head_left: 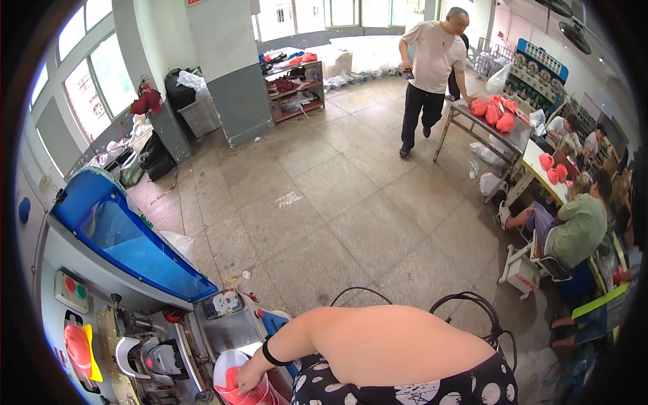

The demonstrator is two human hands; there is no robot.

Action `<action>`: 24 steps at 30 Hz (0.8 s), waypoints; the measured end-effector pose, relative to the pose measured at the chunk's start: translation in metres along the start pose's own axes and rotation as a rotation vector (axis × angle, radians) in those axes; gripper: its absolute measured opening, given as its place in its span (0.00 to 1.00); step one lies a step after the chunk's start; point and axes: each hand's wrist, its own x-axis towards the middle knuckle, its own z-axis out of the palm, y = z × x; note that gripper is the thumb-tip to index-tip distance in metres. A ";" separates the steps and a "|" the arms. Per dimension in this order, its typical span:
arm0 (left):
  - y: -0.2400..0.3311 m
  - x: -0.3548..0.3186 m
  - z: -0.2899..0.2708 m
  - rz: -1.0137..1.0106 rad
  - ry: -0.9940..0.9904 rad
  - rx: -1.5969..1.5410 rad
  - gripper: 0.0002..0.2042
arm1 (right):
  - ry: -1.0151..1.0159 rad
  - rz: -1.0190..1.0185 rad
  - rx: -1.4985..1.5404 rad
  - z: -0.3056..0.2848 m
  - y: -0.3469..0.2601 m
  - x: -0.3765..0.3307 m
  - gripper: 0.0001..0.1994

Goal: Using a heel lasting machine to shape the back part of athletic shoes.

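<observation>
A: Nearest the lens, what is in view?

B: A bare arm with a black wristband, above black fabric with white dots. The arm runs left and down to one hand at the lower edge. Which of the person's hands it is cannot be determined; no second hand is in view.

A: Grip condition?

B: The fingers curl down over a red, soft-looking piece, touching it. That piece sits in a round white-rimmed holder just below the hand. Whether the fingers clamp it or only rest on it cannot be determined.

A: Immediate surroundings?

B: The holder belongs to a grey metal machine. Left of the hand sits a white and grey curved form. Further left, a red rounded part on a yellow plate. Above these, a red button and a green button. A blue transparent hood covers the machine's upper part.

A: Farther out?

B: A tiled stone floor. A standing person in a white shirt leans on a metal table carrying red pieces. At right, a seated person in a green shirt. At the far wall, a shelf unit beside a grey pillar.
</observation>
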 end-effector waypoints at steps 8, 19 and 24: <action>0.001 0.015 -0.002 0.022 -0.049 -0.033 0.51 | 0.029 -0.085 -0.056 -0.003 -0.005 -0.008 0.27; 0.005 0.017 -0.003 -0.026 -0.027 -0.049 0.49 | 0.842 -0.382 0.055 -0.023 -0.009 -0.056 0.17; 0.001 0.004 -0.020 -0.082 -0.011 -0.080 0.49 | 0.665 -0.143 0.127 -0.051 -0.004 -0.094 0.17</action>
